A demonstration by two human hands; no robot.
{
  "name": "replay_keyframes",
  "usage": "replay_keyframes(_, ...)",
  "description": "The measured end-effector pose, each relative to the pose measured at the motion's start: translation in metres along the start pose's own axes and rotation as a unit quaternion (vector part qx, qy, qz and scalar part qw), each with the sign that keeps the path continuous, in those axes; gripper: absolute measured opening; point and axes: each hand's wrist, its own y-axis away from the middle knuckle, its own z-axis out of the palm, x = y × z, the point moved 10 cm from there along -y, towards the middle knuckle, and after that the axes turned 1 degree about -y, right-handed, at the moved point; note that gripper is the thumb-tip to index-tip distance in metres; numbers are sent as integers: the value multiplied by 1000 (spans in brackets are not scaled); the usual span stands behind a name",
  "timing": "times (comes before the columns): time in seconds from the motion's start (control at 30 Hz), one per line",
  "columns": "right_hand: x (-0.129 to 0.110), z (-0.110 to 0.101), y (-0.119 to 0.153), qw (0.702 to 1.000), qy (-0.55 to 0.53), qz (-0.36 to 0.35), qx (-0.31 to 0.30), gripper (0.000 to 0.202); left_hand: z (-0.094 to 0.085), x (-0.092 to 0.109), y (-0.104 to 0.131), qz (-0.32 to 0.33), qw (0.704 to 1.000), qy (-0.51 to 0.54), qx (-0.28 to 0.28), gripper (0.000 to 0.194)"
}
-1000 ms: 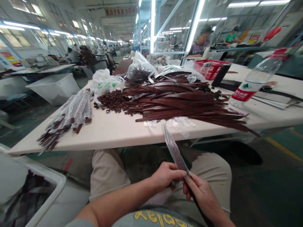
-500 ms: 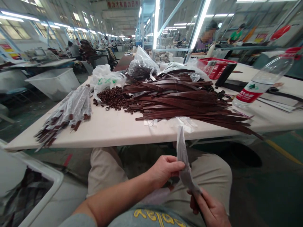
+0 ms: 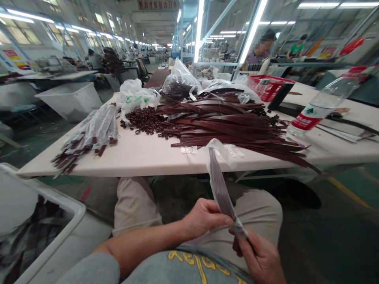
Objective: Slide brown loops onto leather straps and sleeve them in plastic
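Over my lap I hold a dark strap inside a long translucent plastic sleeve [image 3: 218, 179]. Its upper end leans up and to the left, in front of the table edge. My left hand [image 3: 203, 217] is closed on the sleeve, pinching it between thumb and fingers low on its length. Just below, my right hand [image 3: 257, 252] is wrapped round the lower end, and its fingers hide part of it. On the table in front lies a big heap of brown straps [image 3: 213, 126]. Left of it spreads a pile of small brown loops [image 3: 145, 120].
Sleeved straps [image 3: 85, 134] lie in a bundle at the table's left. Plastic bags [image 3: 137, 94] stand behind the loops. A water bottle [image 3: 318, 108] and a red basket [image 3: 274, 86] are at the right. A white bin [image 3: 74, 201] holding straps stands at lower left.
My left hand has slid down the sleeve, nearer to my right hand. The sleeve's top has tipped left, and the dark strap shows more plainly through the plastic. The view has shifted slightly.
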Motion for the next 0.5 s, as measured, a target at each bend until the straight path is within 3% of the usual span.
replay_keyframes(0.17,-28,7,-31,995,21,-91,18,27,-3,12,3,15,1000,4,2,44)
replay_keyframes(0.23,-26,11,-29,996,19,-87,6,30,-11,31,-2,45,998,42,14,52)
replay_keyframes(0.33,-9,13,-18,999,29,-29,-16,35,-30,55,-11,83,987,120,60,52)
replay_keyframes(0.4,2,12,-12,999,36,12,-17,36,-36,55,-15,79,986,125,78,47)
replay_keyframes(0.5,7,11,-13,999,32,42,-8,38,-25,33,-11,48,995,58,58,39)
